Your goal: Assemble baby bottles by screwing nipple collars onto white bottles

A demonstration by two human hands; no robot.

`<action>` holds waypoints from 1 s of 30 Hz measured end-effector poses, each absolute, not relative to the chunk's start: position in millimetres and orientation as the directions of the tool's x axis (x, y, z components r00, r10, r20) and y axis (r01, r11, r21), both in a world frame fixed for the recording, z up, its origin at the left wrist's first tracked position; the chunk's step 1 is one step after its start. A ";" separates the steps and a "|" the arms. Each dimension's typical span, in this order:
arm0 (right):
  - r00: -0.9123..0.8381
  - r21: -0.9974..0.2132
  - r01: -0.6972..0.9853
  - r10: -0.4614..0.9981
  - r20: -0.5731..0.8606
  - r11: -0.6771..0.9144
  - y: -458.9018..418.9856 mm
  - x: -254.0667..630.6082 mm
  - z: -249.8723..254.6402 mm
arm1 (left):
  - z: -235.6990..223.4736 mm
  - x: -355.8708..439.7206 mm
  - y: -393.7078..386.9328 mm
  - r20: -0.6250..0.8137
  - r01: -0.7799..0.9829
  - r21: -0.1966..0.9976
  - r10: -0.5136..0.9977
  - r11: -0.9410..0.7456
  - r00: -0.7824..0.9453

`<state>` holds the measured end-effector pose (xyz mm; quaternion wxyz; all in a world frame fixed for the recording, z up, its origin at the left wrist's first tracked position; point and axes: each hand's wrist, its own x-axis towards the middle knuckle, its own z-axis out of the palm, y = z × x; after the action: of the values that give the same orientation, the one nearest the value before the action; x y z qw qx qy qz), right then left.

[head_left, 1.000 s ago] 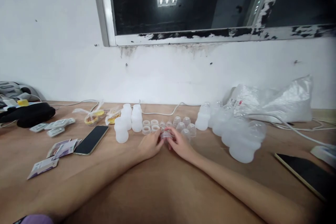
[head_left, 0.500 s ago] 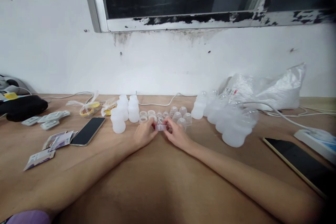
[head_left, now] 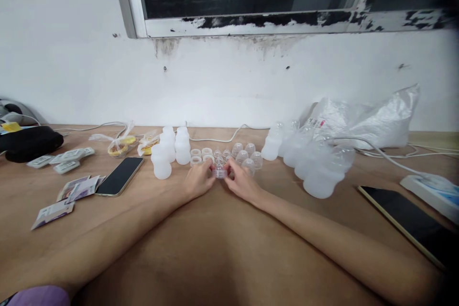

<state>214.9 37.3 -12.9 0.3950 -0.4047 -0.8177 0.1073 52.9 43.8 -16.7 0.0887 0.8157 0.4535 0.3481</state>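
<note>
My left hand (head_left: 198, 180) and my right hand (head_left: 242, 182) meet at the middle of the wooden table (head_left: 222, 248), both pinched on a small clear plastic ring with a teat (head_left: 219, 170). Just behind them lie several white rings (head_left: 201, 154) and clear dome caps (head_left: 247, 157). Three small white bottles (head_left: 171, 153) stand to the left of the rings. More translucent bottles (head_left: 308, 162) lie in a heap to the right.
A phone (head_left: 119, 176) lies left of the bottles, with paper packets (head_left: 68, 196), small white items (head_left: 60, 161) and tied bags (head_left: 122, 144) around it. A black pouch (head_left: 30, 142) sits far left. A plastic bag (head_left: 366, 122), cables and a dark tablet (head_left: 405, 220) are on the right.
My hands stay together on the small clear piece and turn it slightly. The view has tilted down a little.
</note>
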 end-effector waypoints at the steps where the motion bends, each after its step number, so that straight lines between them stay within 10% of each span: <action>1: -0.346 -0.514 0.569 0.754 0.558 0.642 38.3 215.0 -13.0 | -17.0 52.6 44.1 0.504 0.667 0.461 0.791 -0.585 0.346; 20: -0.321 -0.616 0.544 0.820 0.474 0.569 41.6 214.5 -12.7 | -16.4 55.7 49.6 0.539 0.558 0.559 0.780 -0.613 0.317; 30: -0.481 -0.979 0.007 0.859 0.176 0.204 50.0 218.8 -14.4 | -13.6 49.2 41.2 0.599 0.633 0.348 0.683 -0.692 0.418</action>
<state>218.8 50.0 -14.4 0.3934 -0.3235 -0.6687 0.5416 49.2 41.2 -13.6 0.0341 0.8412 0.3911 0.3719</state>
